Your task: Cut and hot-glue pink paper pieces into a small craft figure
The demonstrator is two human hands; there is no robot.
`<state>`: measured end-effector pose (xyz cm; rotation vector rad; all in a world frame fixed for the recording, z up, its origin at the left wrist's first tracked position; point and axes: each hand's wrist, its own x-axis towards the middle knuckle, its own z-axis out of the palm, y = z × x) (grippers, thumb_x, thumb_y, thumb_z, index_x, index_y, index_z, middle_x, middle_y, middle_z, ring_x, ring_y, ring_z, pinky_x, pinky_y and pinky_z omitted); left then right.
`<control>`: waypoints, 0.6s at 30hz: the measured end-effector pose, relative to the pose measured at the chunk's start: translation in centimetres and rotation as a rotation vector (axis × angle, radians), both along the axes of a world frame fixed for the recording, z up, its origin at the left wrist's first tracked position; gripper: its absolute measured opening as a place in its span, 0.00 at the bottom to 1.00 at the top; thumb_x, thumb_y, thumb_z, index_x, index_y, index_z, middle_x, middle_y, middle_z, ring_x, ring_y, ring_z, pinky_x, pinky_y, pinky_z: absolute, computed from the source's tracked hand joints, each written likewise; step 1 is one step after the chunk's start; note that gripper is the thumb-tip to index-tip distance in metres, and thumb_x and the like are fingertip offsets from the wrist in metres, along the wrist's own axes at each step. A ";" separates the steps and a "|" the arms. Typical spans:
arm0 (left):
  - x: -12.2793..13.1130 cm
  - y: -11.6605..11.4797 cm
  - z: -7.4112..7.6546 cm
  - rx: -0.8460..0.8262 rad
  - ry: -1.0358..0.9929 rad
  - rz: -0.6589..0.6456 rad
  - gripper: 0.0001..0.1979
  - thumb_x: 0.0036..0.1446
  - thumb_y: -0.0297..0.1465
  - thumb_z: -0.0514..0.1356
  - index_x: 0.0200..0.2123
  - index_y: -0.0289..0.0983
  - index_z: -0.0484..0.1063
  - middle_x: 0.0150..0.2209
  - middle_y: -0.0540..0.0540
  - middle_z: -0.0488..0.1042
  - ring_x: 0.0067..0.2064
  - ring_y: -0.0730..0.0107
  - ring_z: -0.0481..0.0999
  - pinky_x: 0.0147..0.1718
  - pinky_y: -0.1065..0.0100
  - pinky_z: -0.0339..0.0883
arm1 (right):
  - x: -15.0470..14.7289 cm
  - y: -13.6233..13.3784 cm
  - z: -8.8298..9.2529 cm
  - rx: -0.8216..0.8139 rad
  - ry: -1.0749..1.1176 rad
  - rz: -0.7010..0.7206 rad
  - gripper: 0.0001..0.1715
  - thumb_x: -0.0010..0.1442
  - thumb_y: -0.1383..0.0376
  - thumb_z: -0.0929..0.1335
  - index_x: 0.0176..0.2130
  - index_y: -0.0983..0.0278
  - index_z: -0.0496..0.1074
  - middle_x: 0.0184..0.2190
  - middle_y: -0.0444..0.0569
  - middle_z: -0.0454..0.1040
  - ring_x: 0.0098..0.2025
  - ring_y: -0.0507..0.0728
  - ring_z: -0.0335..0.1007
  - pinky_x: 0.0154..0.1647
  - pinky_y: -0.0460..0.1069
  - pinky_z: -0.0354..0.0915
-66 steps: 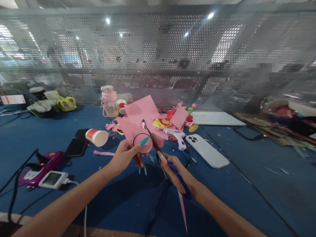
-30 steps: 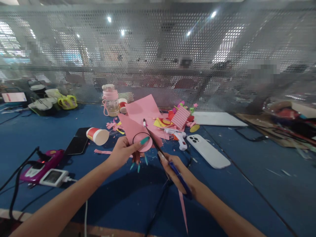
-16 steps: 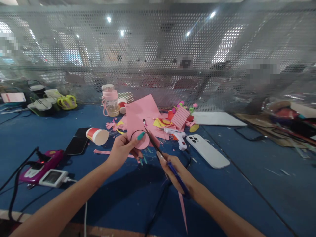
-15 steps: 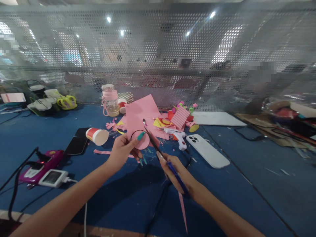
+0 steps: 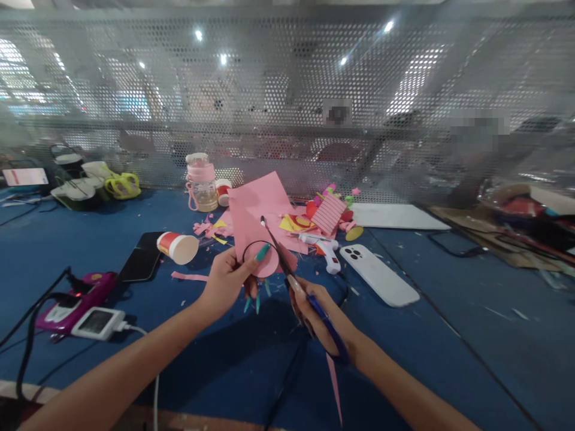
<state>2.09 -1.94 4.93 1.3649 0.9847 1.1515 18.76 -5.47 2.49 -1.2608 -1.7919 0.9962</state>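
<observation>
My left hand (image 5: 228, 276) pinches the lower edge of a pink paper sheet (image 5: 251, 224), its thumb lying on a circle drawn there in a dark line. In my right hand (image 5: 321, 314) is a pair of blue-handled scissors (image 5: 324, 320). The dark blades stand beside the right rim of the circle, against the paper. A narrow pink strip (image 5: 333, 386) hangs below the right hand. Behind the sheet, more pink paper and scraps (image 5: 206, 227) lie on the blue table.
A white glue gun (image 5: 330, 257) and a white phone (image 5: 380, 275) lie to the right. Leftward are a tipped paper cup (image 5: 177, 247), a black phone (image 5: 141, 257) and a purple power strip (image 5: 76, 302) with cables. A pink-lidded bottle (image 5: 202, 182) stands at the back.
The left hand and the circled part of the sheet have shifted slightly right and down. The scissor blades now sit closer along the circle's right rim.
</observation>
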 end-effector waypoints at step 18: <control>-0.3 0.2 0.1 -0.009 -0.033 -0.013 0.18 0.41 0.43 0.62 0.21 0.34 0.63 0.11 0.54 0.65 0.10 0.78 0.65 0.08 0.78 0.57 | 0.0 0.1 0.1 0.031 -0.042 0.043 0.27 0.57 0.45 0.52 0.22 0.62 0.54 0.18 0.39 0.51 0.19 0.48 0.48 0.20 0.45 0.49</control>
